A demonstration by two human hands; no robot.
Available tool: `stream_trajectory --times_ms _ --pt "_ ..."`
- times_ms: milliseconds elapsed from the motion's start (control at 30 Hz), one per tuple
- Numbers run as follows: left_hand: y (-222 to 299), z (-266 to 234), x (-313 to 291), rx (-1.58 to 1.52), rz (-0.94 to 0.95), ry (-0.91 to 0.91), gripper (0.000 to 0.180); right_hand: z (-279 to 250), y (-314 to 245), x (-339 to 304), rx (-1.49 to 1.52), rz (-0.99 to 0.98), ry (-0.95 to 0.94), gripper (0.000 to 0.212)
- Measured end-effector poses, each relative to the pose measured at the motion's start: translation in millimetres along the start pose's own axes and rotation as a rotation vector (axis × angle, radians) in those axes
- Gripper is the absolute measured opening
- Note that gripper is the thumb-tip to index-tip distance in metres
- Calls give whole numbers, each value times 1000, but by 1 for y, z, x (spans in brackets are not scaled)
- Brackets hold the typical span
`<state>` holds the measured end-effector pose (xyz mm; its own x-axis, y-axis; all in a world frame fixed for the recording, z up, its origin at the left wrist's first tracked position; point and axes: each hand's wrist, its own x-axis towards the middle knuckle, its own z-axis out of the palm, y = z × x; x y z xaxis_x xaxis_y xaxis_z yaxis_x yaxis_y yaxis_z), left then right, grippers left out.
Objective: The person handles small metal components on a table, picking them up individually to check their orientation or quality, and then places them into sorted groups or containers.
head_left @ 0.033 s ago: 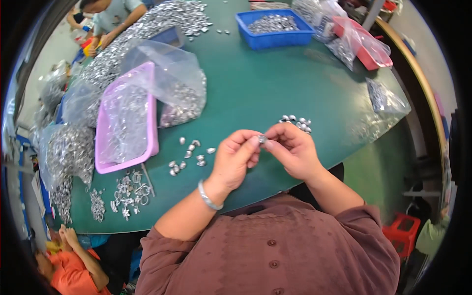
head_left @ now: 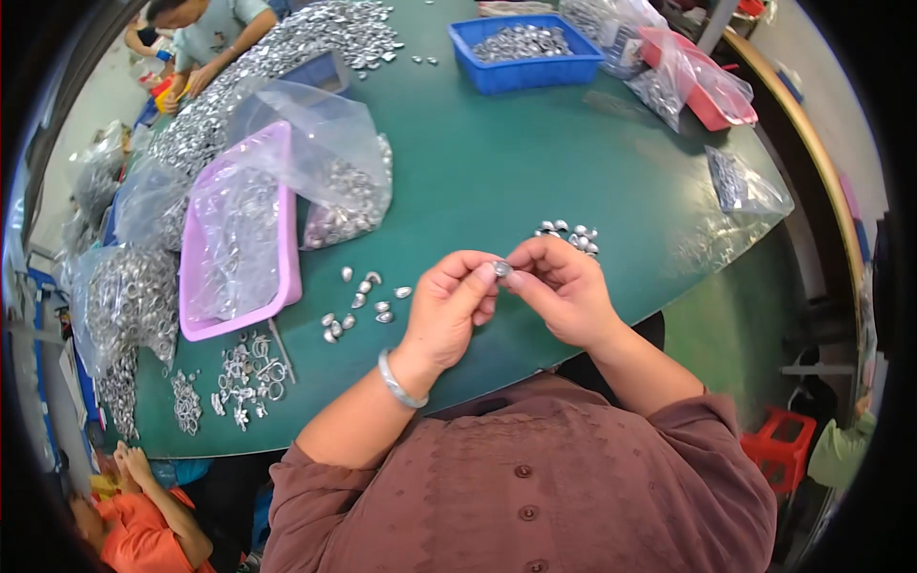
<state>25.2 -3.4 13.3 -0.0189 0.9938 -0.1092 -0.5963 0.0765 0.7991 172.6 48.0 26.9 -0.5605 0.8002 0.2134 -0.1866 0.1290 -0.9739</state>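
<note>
Between my two hands, over the near part of the green table (head_left: 478, 181), is a small silver metal piece (head_left: 501, 269). My left hand (head_left: 454, 301) pinches it between thumb and forefinger, the other fingers curled. From the other side my right hand (head_left: 564, 291) grips it the same way, thumb tip against its edge. Past the right hand lies a small cluster of rounded silver pieces (head_left: 579, 239). Several similar loose pieces (head_left: 359, 300) are scattered left of my left hand. Too little shows to tell exactly what the held piece is.
A lilac tray (head_left: 293, 258) with clear plastic stands left. Beyond it are a bag of metal parts (head_left: 349, 196) and a long silver heap (head_left: 287, 43). Ring-shaped parts (head_left: 250, 377) lie near left. A blue bin (head_left: 525, 76) and red basket (head_left: 712, 115) sit far back. Two co-workers are at left.
The whole view has shifted slightly. Both hands keep hold of the small silver piece, which shows a little more of its face now.
</note>
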Motion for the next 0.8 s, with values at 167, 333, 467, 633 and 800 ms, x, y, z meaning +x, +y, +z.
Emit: stream_trajectory --times_ms 167,333,467,633,800 --pt "-1 5 2 16 1 -56 12 -5 -3 -6 -19 3 28 12" --pt "-4 1 2 14 -5 -73 12 -4 -1 -5 -132 -104 32 11" --pt "-5 -2 3 -50 -33 -106 13 -3 -4 -4 -289 -212 24 10" --pt "-5 -6 5 -97 -79 -143 14 -1 -7 -2 -377 -269 41 10" --pt "-5 -6 6 -131 -118 -155 14 -2 -7 -3 -412 -292 49 11"
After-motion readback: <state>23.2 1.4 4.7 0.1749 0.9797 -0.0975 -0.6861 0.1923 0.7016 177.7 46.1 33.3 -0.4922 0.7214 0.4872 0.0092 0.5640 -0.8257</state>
